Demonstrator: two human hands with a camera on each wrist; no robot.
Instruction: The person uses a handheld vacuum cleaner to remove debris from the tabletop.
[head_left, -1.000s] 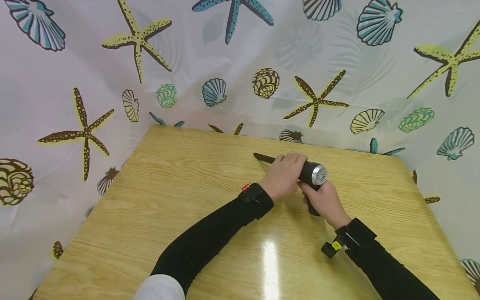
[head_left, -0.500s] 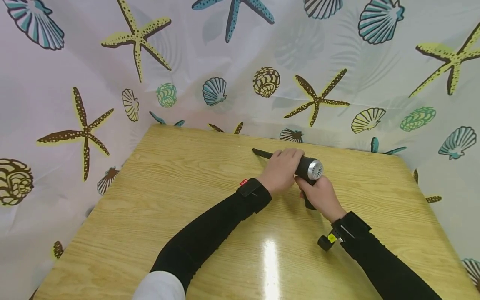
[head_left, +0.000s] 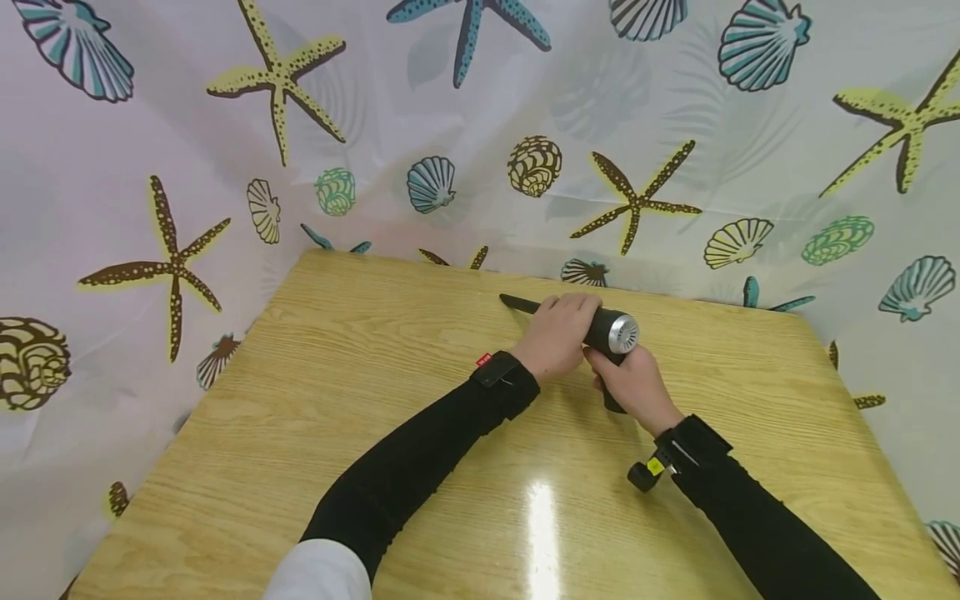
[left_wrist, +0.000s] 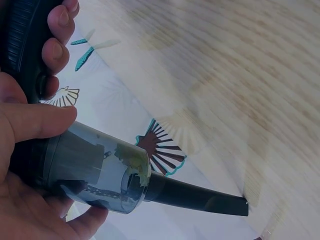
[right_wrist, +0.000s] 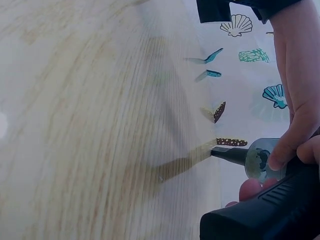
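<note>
Both hands hold a black handheld vacuum cleaner (head_left: 600,330) above the far part of the table. My left hand (head_left: 558,337) is wrapped round its body; in the left wrist view the thumb and fingers grip the clear dust cup (left_wrist: 100,167), which has some greyish-green matter inside. My right hand (head_left: 636,385) grips the handle (right_wrist: 260,205), which points down toward the table. A narrow black crevice nozzle (left_wrist: 200,197) reaches out to the left in the head view. The silver vented end cap (head_left: 624,333) faces toward me on the right.
A pale wooden table (head_left: 360,400) with a bright light reflection lies beneath the hands. Behind it and along its sides hangs a white curtain (head_left: 480,125) printed with shells and starfish. Straps with small devices (head_left: 645,475) sit on the wrists.
Both hands and the vacuum cleaner have shifted slightly left and farther away from me over the table. The grip of each hand stays the same.
</note>
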